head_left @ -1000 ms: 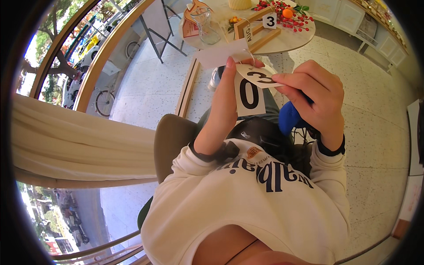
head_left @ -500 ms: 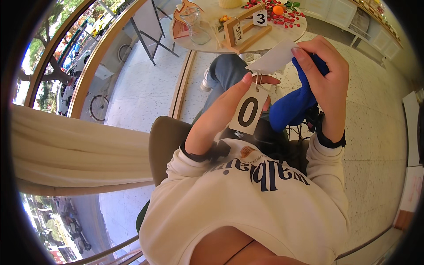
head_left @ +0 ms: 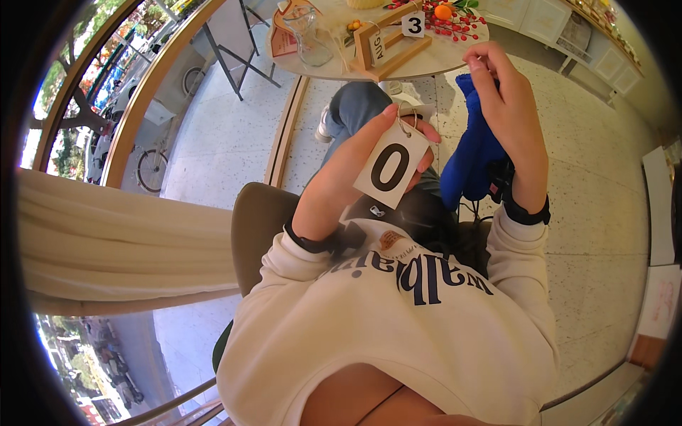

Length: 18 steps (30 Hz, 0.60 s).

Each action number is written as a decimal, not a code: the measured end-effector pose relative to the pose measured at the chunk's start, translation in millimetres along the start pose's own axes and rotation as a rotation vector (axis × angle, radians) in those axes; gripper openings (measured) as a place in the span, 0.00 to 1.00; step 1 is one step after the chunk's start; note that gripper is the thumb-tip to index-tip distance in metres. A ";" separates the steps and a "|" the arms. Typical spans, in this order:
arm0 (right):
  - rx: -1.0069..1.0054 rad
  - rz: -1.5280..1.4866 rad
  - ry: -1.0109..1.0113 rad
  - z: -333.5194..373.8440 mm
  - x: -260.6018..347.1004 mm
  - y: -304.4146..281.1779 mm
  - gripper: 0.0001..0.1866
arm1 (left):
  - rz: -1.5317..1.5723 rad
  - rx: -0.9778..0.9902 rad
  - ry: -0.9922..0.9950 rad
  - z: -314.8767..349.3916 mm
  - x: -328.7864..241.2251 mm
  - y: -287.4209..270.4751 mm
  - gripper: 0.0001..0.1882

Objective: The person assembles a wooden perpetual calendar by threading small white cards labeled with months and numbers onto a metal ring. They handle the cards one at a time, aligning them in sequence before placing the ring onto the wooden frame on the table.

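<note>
My left hand [head_left: 355, 156] is closed on a white card [head_left: 389, 169] with a large black digit, which hangs from a metal ring [head_left: 407, 122]. Part of another white card [head_left: 419, 111] shows behind the ring. My right hand [head_left: 510, 106] is raised to the right, thumb and forefinger close together, with a blue cloth [head_left: 465, 160] held against the palm and hanging below. The fingers behind the cloth are partly hidden. A wooden calendar stand [head_left: 364, 51] with smaller hanging cards stands beyond my hands.
The stand is on a round table [head_left: 447, 59], along with a glass vase [head_left: 312, 44] and red berry sprigs with an orange fruit [head_left: 443, 12]. My crossed legs [head_left: 362, 110] are beneath my hands. A beige curtain [head_left: 128, 241] hangs at the left by the window.
The right hand has let go of the white card and moved slightly up. That card has dropped behind the left hand. The numbered card has tilted and shifted a little left and up.
</note>
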State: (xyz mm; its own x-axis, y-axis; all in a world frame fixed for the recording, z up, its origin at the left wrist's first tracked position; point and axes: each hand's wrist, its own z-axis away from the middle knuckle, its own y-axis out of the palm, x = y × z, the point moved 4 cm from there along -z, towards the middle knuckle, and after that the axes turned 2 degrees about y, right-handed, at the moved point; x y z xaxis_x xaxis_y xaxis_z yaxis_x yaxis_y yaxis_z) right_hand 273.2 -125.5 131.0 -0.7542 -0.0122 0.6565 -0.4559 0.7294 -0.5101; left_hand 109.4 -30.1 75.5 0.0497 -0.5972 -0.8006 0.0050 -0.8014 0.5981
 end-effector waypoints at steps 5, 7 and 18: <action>0.061 -0.272 -0.105 7.8 16.8 -0.5 0.07 | 0.092 -0.045 0.098 -1.6 0.9 -6.3 0.29; 0.089 -0.345 -0.120 16.4 33.8 7.0 0.07 | 0.090 -0.025 0.125 -3.0 0.1 -9.9 0.28; -0.110 0.017 -0.584 31.4 64.7 61.1 0.11 | 0.007 -0.484 0.308 -4.1 10.1 -22.9 0.21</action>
State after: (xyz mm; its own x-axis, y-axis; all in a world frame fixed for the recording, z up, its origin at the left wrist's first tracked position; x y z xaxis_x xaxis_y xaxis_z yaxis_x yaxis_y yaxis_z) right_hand 181.7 -103.2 124.9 -0.9106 -0.3511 0.2182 -0.4128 0.7993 -0.4367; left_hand 113.9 -17.6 53.9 0.3400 -0.5069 -0.7921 0.4564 -0.6475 0.6103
